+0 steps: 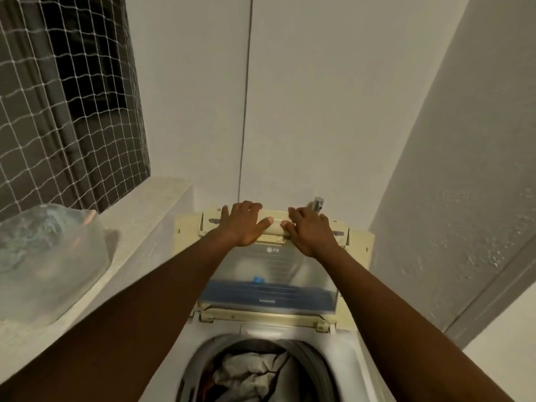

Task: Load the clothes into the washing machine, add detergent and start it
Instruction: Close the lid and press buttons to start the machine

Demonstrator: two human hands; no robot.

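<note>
A top-loading washing machine (352, 348) stands below me with its folding lid (269, 274) raised upright against the wall. The lid is yellowed plastic with a clear panel. My left hand (242, 224) and my right hand (309, 230) both rest on the lid's top edge, fingers curled over it, thumbs nearly touching at the handle. The drum (200, 361) is uncovered and holds clothes (249, 372), light grey fabric with some dark pieces.
A clear plastic container (49, 262) with something bluish inside sits on a concrete ledge (136, 227) at the left. Behind it is a netted window (66, 105). A metal tap (318, 203) sticks out of the wall behind the lid. A wall stands close on the right.
</note>
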